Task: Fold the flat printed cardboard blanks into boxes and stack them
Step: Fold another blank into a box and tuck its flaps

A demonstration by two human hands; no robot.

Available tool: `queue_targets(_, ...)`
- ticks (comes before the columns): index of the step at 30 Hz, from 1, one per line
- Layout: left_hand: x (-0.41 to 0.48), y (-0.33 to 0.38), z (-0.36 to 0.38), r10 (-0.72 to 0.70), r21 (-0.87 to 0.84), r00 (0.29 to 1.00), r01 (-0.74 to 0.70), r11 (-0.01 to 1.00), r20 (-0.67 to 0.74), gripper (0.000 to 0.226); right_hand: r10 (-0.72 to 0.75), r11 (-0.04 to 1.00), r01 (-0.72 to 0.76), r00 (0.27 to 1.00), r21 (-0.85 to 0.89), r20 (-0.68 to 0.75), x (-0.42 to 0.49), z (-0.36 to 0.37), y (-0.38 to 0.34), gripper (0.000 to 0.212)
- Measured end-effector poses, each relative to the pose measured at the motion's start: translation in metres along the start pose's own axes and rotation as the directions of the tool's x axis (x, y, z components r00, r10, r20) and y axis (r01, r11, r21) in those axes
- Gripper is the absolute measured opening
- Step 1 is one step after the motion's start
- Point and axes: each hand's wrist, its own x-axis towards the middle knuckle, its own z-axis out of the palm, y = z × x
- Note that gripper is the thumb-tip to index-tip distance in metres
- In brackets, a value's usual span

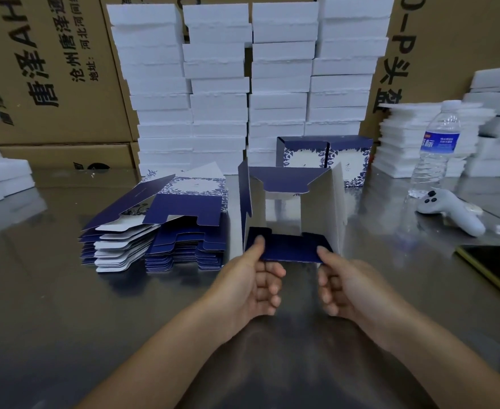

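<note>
Navy flap [291, 250] runs crosswise, pinched at each end by left hand [251, 281] and right hand [346, 281] (thumbs on top); box [335, 202] opens away.

Left carton [51, 69], print turned sideways: "唐泽", "AH", "沧州唐泽通", "河北河间", "地址:". Right carton [399, 63], also sideways: "0-P头盔", cut off at the top. The bottle [436, 160] has a blue label [441, 142] with a large white "标"; its smaller lines are unreadable. Print on the folded boxes [322, 154] is too small to read.
</note>
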Motion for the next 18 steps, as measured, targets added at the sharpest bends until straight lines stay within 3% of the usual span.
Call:
queue_targets(1,0.003,0.000,-0.001,0.029,0.084,0.999,-0.026,0.996,-0.039,0.063,-0.091,0.981,0.080,0.994,-0.174,-0.053,0.000,0.000,0.003,0.055)
queue_targets(3,0.008,-0.002,-0.004,0.096,0.240,0.990,-0.069,0.968,-0.103,0.068,-0.314,0.835,0.207,0.940,-0.511,-0.132,-0.002,0.001,0.006,0.060)
queue_targets(6,0.010,-0.004,-0.009,0.217,0.431,0.959,-0.119,0.895,-0.185,0.066,-0.464,0.683,0.220,0.867,-0.697,-0.181,-0.003,-0.002,0.008,0.052)
queue_targets(8,0.009,-0.005,-0.013,0.402,0.643,0.888,-0.176,0.746,-0.223,0.064,-0.489,0.590,0.165,0.852,-0.790,-0.187,-0.005,-0.003,0.009,0.048)
queue_targets(11,0.003,-0.005,-0.018,0.653,0.926,0.744,-0.133,0.353,-0.143,0.058,-0.611,0.350,0.112,0.780,-0.930,-0.136,-0.006,-0.007,0.008,0.044)
queue_targets(12,0.002,-0.005,-0.020,0.693,0.970,0.712,-0.072,0.233,-0.113,0.054,-0.629,0.343,0.139,0.768,-0.929,-0.117,-0.005,-0.008,0.007,0.043)
queue_targets(14,0.001,-0.004,-0.024,0.722,0.996,0.688,0.011,0.094,-0.075,0.048,-0.645,0.369,0.240,0.762,-0.898,-0.062,-0.001,-0.012,0.008,0.031)
queue_targets(16,0.001,-0.003,-0.026,0.736,0.999,0.674,0.028,0.044,-0.051,0.042,-0.644,0.401,0.323,0.765,-0.857,-0.013,0.001,-0.013,0.010,0.015)
queue_targets(18,0.001,-0.004,-0.026,0.773,0.997,0.634,-0.038,0.071,-0.031,0.029,-0.640,0.408,0.350,0.768,-0.843,0.009,0.000,-0.013,0.011,0.013)
